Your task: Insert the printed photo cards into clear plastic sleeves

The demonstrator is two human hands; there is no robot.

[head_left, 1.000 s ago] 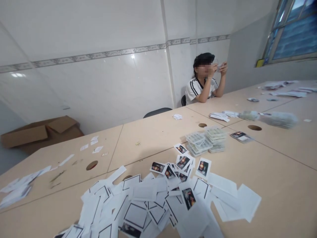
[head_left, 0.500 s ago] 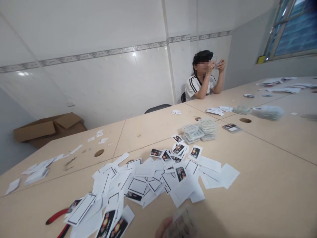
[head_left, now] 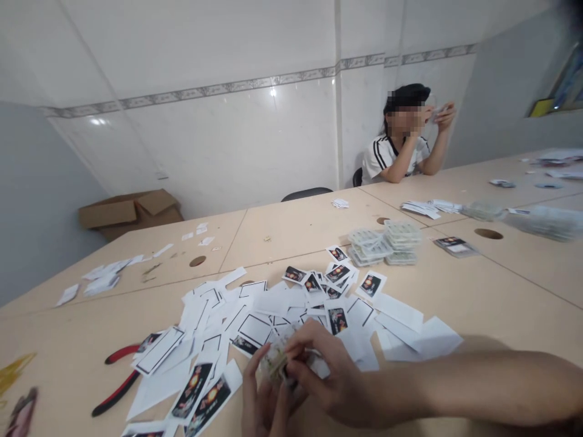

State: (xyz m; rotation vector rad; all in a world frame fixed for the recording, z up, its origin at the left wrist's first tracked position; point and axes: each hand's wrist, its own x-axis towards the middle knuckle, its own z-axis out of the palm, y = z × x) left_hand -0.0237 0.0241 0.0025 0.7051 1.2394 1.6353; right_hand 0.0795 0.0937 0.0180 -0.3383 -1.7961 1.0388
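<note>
Clear plastic case [head_left: 273,362], head view: we've got it low & approx. mid-view, b/w both our hands, above the tabletop [head_left: 514,315] & on our side of the loose paper heap [head_left: 268,301]. Our L hand [head_left: 263,408] has its grip wrapped round the case from the L & below; our R hand [head_left: 339,385] reaches in from the R, grip narrow, thumb + forefinger pinching at the case. Visible part pokes up & away from us b/w the fingers; they hide most of it, so we can't tell its long axis or facing.

Vs. prev. frame: then just one hand w/ the case showed at the bottom edge; now both hands are in, case higher & farther L in view. Our view's turned L too: co-worker [head_left: 380,161] & stacked cases [head_left: 403,237] appear farther R, & more of the red-and-black handles [head_left: 119,391] shows.
</note>
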